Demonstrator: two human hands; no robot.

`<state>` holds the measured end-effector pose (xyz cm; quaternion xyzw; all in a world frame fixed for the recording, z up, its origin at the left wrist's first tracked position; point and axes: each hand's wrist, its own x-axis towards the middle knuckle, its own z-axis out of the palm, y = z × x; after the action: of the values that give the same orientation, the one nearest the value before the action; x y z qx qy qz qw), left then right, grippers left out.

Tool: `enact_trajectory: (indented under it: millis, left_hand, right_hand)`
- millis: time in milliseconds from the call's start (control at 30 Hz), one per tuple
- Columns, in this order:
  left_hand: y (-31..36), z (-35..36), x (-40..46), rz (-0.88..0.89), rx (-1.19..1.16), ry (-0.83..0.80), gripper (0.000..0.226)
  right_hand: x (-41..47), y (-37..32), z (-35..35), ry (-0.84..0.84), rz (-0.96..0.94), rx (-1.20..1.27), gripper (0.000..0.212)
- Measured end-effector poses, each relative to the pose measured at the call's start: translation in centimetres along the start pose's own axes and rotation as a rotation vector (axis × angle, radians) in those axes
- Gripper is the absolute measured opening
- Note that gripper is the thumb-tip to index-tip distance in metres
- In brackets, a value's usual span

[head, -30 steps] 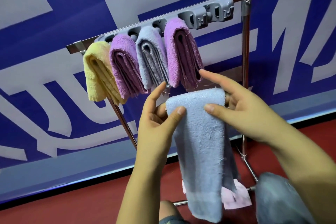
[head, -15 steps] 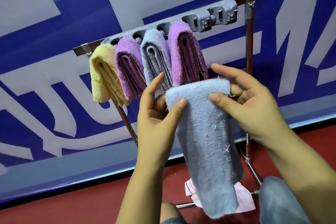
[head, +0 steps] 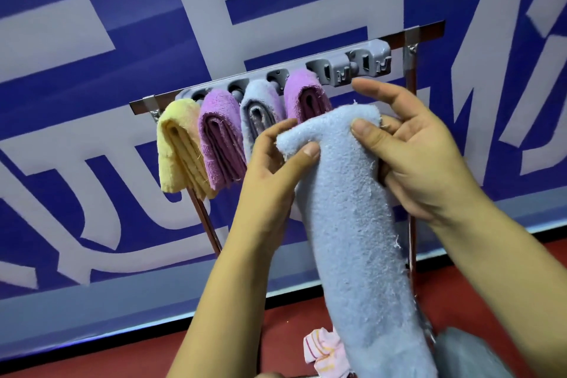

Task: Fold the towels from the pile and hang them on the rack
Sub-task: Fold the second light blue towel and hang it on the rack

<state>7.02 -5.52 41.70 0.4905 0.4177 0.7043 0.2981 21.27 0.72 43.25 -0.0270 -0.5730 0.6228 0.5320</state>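
Below the rack's (head: 408, 35) empty clips, a folded blue towel (head: 352, 209) is being pinched at its top fold by left hand (head: 270, 169) and right hand (head: 411, 147); soft, limp and light, it is probably best gripped there.

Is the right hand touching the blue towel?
Touching. The head view shows the right hand pinching the blue towel at its top fold, thumb pressed on front.
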Motion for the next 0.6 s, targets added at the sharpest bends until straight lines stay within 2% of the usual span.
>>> enact_trajectory:
  millis: [67, 100, 200, 300, 367, 467, 600]
  left_hand:
    - [0.3, 0.0, 0.3, 0.010, 0.016, -0.029, 0.014]
    - [0.5, 0.0, 0.5, 0.022, 0.023, -0.036, 0.009]
    - [1.2, 0.4, 1.5, 0.027, 0.019, -0.069, 0.008]
    - [1.4, 1.3, 2.6, -0.019, 0.003, -0.122, 0.010]
    - [1.3, 1.8, 3.4, -0.035, 0.000, -0.143, 0.010]
    - [1.4, 2.4, 4.4, -0.053, -0.027, -0.168, 0.011]
    - [1.3, 3.0, 5.9, -0.059, -0.015, -0.177, 0.014]
  right_hand:
    - [0.4, -0.5, -0.3, -0.003, -0.002, -0.077, 0.039]
    - [0.7, -0.8, -0.5, -0.009, -0.004, -0.145, 0.038]
    - [1.2, -1.9, -1.5, -0.031, -0.028, -0.423, 0.038]
    - [2.1, -2.8, -2.9, 0.032, -0.107, -0.896, 0.034]
    - [3.0, -3.5, -3.6, 0.072, -0.155, -1.109, 0.039]
    - [4.5, -4.4, -4.2, -0.024, -0.174, -1.143, 0.047]
    - [6.2, -5.5, -4.9, -0.347, -0.048, -1.074, 0.038]
